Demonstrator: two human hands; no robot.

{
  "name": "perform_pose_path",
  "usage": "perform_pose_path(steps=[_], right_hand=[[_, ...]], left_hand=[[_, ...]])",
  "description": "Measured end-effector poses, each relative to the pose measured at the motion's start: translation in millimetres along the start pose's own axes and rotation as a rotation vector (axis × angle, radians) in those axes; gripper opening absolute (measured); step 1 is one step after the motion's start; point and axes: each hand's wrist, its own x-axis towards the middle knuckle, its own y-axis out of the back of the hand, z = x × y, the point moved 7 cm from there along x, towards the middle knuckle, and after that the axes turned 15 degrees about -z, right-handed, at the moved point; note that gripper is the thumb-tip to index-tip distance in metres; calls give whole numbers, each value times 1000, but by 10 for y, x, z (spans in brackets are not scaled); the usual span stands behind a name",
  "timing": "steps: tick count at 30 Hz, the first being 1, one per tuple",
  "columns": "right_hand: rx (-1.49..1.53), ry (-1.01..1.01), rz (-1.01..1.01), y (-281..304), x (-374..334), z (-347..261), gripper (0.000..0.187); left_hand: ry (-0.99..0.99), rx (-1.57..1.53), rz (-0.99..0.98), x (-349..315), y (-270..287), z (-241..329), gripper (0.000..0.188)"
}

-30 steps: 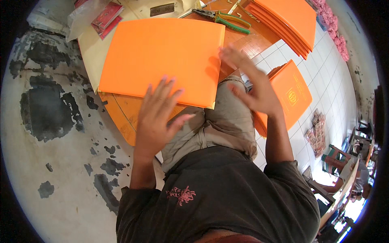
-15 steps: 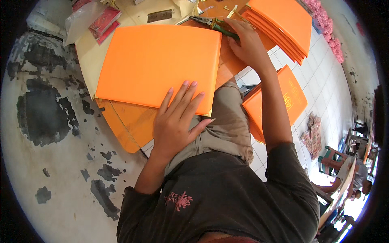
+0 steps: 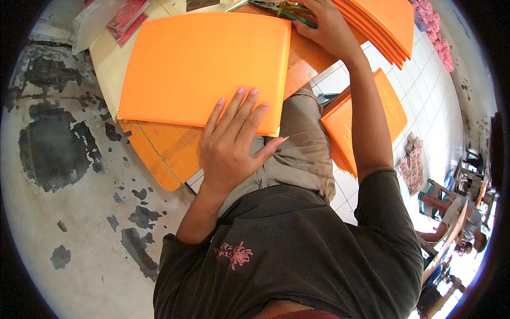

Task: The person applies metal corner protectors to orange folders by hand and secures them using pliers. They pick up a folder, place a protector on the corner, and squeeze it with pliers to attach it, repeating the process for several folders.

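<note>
A large orange folder cover (image 3: 196,69) lies flat across the table and overhangs its near edge, with small gold metal corners on its near side. My left hand (image 3: 228,141) rests open on the near right part of the cover, fingers stretched, thumb apart beyond the edge. Beyond the far right corner, my right hand (image 3: 329,32) is closed around the green handles of a pair of pliers (image 3: 297,18). The tips of its fingers run out of the picture at the top.
Several orange covers (image 3: 382,26) are stacked at the far right. More orange covers with gold print (image 3: 390,103) stand lower, beside my right forearm. Red packets (image 3: 125,21) and clear plastic lie at the far left. A peeling wall (image 3: 53,149) borders the left; a person (image 3: 473,228) sits far right.
The view has shifted, so the table and cover appear higher, and the pliers are partly cut off at the top. My left hand stays on the cover; my right hand stays at the pliers.
</note>
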Motion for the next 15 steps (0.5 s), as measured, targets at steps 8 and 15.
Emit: perform_pose_path(steps=[8, 15], right_hand=[[327, 12, 282, 0, -296, 95, 61], [940, -36, 374, -47, -1027, 8, 58]], left_hand=[[-3, 15, 28, 10, -54, 23, 64], [-4, 45, 23, 4, -51, 33, 61]])
